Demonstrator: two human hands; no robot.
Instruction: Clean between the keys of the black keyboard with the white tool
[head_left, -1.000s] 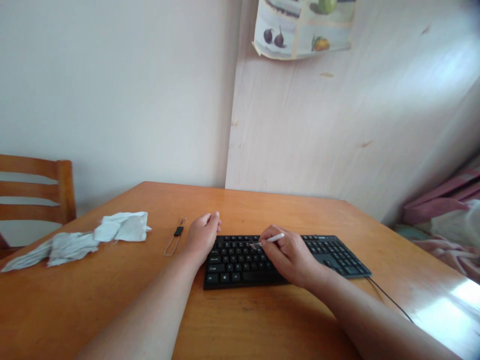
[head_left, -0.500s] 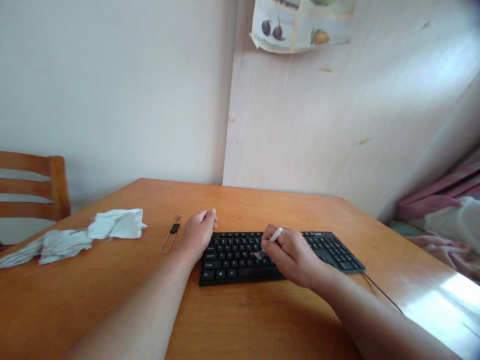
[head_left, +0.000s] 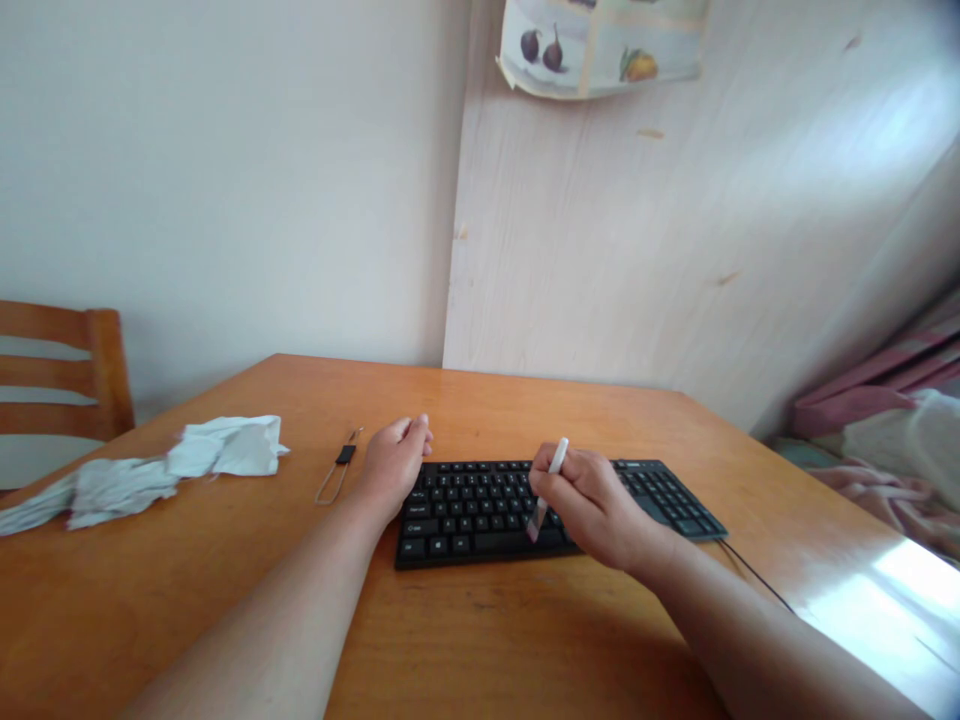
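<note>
A black keyboard (head_left: pixel 480 515) lies on the wooden table in front of me. My left hand (head_left: pixel 395 458) is curled into a loose fist against its back left corner, covering the keys there. I see nothing between those fingers, though their undersides are hidden. Over the middle of the keyboard, my right hand (head_left: pixel 589 500) is closed around a small brush (head_left: pixel 555 462) with a white handle. The brush slants down to the left, its bristles at the space bar. My right hand and wrist hide part of the keys.
Left of my left hand lies a thin cord loop with a black piece (head_left: pixel 345 455). Crumpled white cloths (head_left: pixel 225 446) lie farther left, near a wooden chair (head_left: pixel 111 370). The keyboard cable (head_left: pixel 757 577) runs off to the right. A wall stands behind the table (head_left: pixel 480 640).
My right hand has moved the brush slightly right and toward me, from the letter keys to the space bar. The brush handle stands more upright. My left hand stays at the keyboard's corner.
</note>
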